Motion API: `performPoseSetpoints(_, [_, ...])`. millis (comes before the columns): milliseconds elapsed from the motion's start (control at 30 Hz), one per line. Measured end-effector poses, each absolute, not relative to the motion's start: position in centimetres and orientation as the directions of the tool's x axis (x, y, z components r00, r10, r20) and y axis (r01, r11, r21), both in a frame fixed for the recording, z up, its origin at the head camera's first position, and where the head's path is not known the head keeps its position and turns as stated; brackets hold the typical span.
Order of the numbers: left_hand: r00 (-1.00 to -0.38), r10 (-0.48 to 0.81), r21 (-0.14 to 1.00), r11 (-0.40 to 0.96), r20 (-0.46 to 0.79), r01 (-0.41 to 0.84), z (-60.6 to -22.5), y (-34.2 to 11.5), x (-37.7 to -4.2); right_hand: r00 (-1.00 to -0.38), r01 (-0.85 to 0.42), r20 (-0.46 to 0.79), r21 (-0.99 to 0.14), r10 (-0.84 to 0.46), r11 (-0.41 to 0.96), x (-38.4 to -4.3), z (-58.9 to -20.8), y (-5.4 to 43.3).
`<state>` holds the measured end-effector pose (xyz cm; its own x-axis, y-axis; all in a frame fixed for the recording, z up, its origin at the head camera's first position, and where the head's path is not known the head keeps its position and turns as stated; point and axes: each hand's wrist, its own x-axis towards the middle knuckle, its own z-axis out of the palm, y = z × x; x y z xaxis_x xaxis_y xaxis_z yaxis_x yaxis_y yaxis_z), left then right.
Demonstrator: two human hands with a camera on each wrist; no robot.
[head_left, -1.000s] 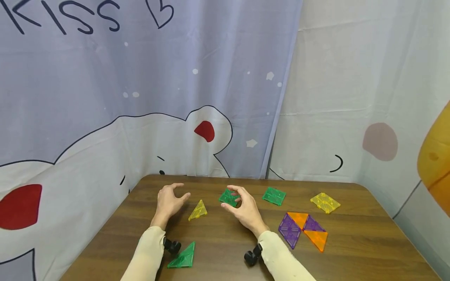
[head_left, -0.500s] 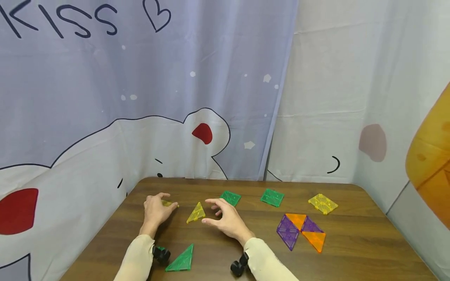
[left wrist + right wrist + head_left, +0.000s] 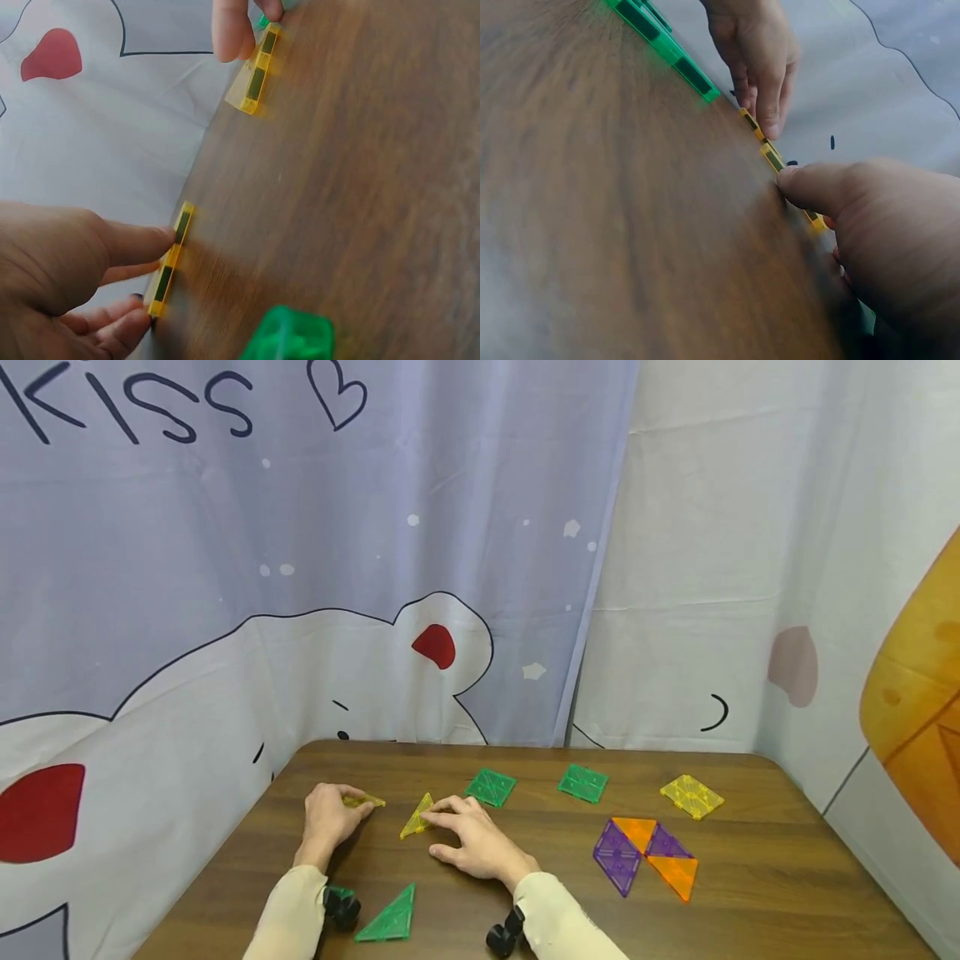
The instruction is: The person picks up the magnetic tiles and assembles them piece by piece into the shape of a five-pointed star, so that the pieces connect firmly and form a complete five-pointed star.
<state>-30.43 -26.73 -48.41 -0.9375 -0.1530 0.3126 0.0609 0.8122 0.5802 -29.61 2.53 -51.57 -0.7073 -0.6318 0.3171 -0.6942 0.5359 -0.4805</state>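
Note:
My left hand (image 3: pixel 327 821) pinches a small translucent yellow triangle tile (image 3: pixel 367 800) at the table's left. In the left wrist view, the thumb lies on one end of that tile's magnet edge (image 3: pixel 171 259) and fingers reach its other end. My right hand (image 3: pixel 480 839) is over a second yellow triangle tile (image 3: pixel 415 823), its index fingertip overlapping the tile's right side. The thumb lies lower, apart from the tile in the head view. In the right wrist view, the right thumb (image 3: pixel 810 187) overlaps the yellow edge (image 3: pixel 772 159). A gap of bare wood separates both tiles.
Two green square tiles (image 3: pixel 491 787) lie behind the hands. A yellow square tile (image 3: pixel 692 797) is at the far right. Orange and purple triangles (image 3: pixel 617 858) form a cluster at right. A green triangle tile (image 3: pixel 390 917) lies between the forearms, another green piece (image 3: pixel 341 892) by the left wrist.
My left hand has moved left and down onto the yellow triangle there. My right hand has moved left from the green square to the second yellow triangle, which has turned slightly.

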Motion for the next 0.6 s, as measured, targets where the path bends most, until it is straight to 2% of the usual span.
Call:
performPoseSetpoints(133, [-0.946, -0.126, 0.578, 0.813, 0.297, 0.073, -48.26, -26.61, -30.20, -0.723, -0.683, 0.345, -0.493, -0.599, 0.540, -29.68, -51.59, 2.50])
performPoseSetpoints(400, [-0.961, 0.002, 0.591, 0.788, 0.278, 0.172, -48.96, -26.29, -30.58, -0.775, -0.622, 0.394, -0.613, -0.493, 0.487, -29.97, -51.91, 2.55])
performPoseSetpoints(600, [-0.972, 0.016, 0.628, 0.761, 0.234, 0.164, -48.91, -25.90, -30.74, -0.799, -0.599, 0.418, -0.620, -0.432, 0.507, -30.06, -52.06, 2.50])
